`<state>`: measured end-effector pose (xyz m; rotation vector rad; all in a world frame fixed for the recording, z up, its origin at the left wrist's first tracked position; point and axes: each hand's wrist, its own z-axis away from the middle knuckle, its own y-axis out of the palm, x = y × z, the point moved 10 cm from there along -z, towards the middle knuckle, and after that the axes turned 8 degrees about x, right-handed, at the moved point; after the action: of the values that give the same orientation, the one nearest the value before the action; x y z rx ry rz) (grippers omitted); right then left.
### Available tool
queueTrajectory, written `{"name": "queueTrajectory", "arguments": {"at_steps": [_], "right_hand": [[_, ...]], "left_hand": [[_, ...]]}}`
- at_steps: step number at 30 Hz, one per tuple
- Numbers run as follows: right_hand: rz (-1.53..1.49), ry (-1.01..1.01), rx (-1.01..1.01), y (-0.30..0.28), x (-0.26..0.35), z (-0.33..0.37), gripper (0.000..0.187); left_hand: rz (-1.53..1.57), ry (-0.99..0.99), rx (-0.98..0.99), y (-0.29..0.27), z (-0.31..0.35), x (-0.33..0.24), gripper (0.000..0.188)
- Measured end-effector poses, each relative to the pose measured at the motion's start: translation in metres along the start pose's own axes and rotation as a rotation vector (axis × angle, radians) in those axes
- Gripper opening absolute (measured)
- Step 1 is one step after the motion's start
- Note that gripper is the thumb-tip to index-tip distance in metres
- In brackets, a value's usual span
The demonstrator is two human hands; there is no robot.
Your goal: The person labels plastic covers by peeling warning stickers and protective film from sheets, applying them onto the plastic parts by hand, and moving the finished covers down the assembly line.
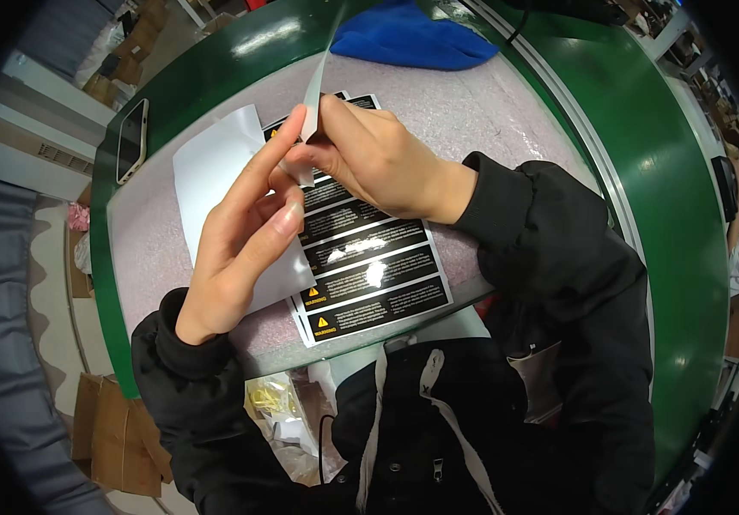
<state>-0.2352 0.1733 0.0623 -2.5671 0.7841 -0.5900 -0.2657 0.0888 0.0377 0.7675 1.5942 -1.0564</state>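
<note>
Between the thumb and bent fingers of my right hand [378, 159] is a thin pale sheet [316, 94], standing up and seen nearly edge-on. My left hand [245, 227] comes up beside it, its index fingertip against the sheet's lower end. The left thumb stands apart from the index finger, and the other left fingers curl behind. Beneath both hands lie sheets of black warning labels [374, 266] with yellow triangles and white print, slightly overlapping. A blank white sheet [215, 180] rests under my left hand, partly over the labels.
Pinkish bubble wrap [507, 112] covers part of the green table [683, 257]. A phone [132, 142] lies at the left edge, a blue cloth [416, 39] at the far side. A metal rail [580, 133] runs along the right. Cardboard boxes [120, 438] stand lower left.
</note>
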Motion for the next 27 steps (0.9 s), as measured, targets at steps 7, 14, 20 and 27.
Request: {"name": "queueTrajectory", "arguments": {"at_steps": [7, 14, 20, 27], "right_hand": [[0.145, -0.202, 0.086, 0.01, 0.021, 0.001, 0.016], [0.022, 0.073, -0.051, -0.007, 0.001, 0.0, 0.01], [-0.084, 0.336, -0.167, -0.019, -0.028, 0.006, 0.008], [-0.104, 0.128, -0.003, -0.009, -0.01, -0.003, 0.009]], "left_hand": [[0.033, 0.009, -0.037, 0.0, 0.005, 0.009, 0.062], [0.161, 0.208, 0.122, -0.006, 0.011, -0.002, 0.069], [0.058, 0.33, -0.145, -0.024, 0.015, -0.014, 0.074], [0.09, 0.235, -0.148, -0.007, 0.014, 0.004, 0.081]]}}
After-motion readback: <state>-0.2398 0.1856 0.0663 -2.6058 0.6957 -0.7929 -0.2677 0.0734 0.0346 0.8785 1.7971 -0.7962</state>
